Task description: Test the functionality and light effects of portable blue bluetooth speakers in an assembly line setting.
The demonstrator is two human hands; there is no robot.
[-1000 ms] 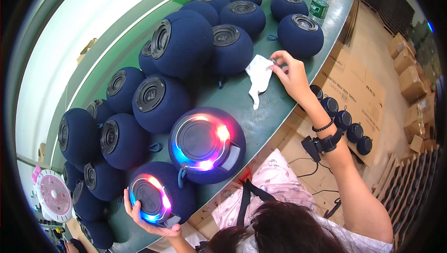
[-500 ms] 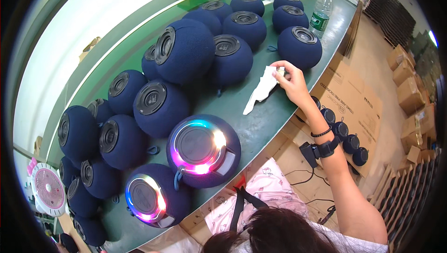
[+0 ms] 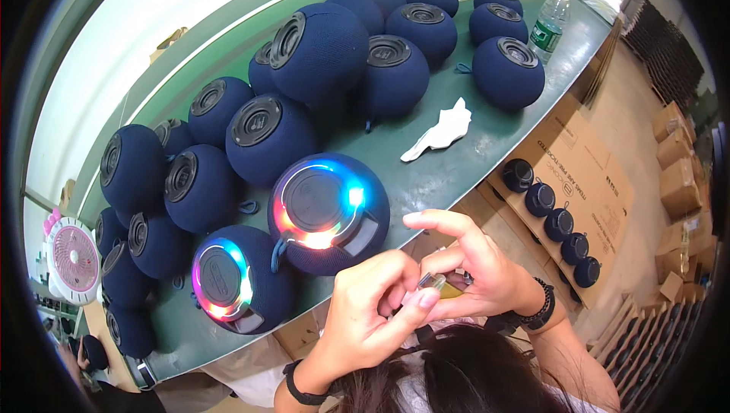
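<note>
In front of my body, close to the table's near edge, both hands come together. My left hand [image 3: 376, 299] pinches a small piece with a shiny metal end [image 3: 432, 281] between thumb and fingers. The fingers of my right hand [image 3: 483, 272] are curled around the same piece, with the index finger raised. Its exact kind is too small to tell. Just beyond my hands stands a dark blue round speaker [image 3: 334, 208] with a glowing multicoloured ring. A second lit round speaker [image 3: 243, 280] is to its left. A crumpled white tissue [image 3: 442, 133] lies on the green table.
Several unlit blue round speakers [image 3: 319, 55] crowd the table [image 3: 426, 185], one raised above others. A water bottle [image 3: 549, 25] stands at the far right, a pink-and-white fan [image 3: 74, 261] at the left. More speakers sit on cardboard [image 3: 585, 208] below, right.
My right hand has left the white tissue and drawn back toward my body. My left hand has come into view and meets it at the small piece. The view has shifted.
</note>
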